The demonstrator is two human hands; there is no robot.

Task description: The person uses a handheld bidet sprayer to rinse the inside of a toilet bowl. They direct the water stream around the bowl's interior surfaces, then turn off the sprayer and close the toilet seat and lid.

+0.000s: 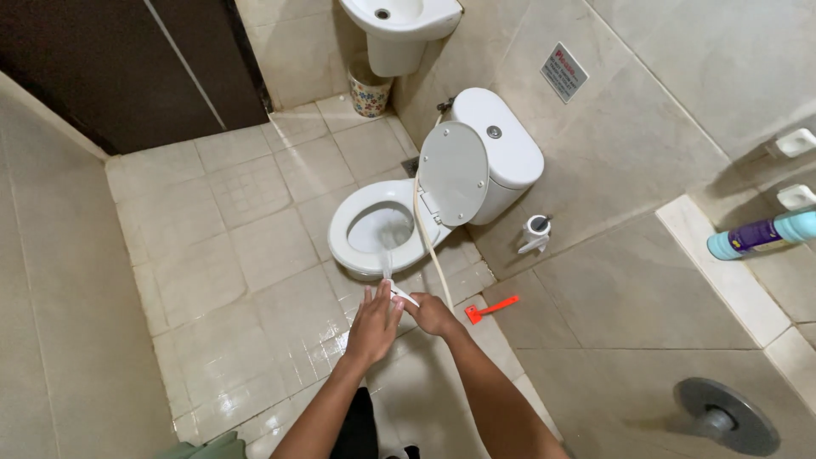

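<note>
Tiled bathroom floor below me: both my hands on a white spray nozzle (398, 293), water jetting into the toilet bowl (380, 229) just ahead.
My left hand (375, 325) lies open over the nozzle; my right hand (432, 314) clenches its handle, hose (427, 242) trailing beyond. I judge aiming low limits splash.

The white plastic spray nozzle (398, 292) is mostly covered by both hands, the white wall sink (399, 17) gets cropped up top, wall sign text's unreadable.
</note>
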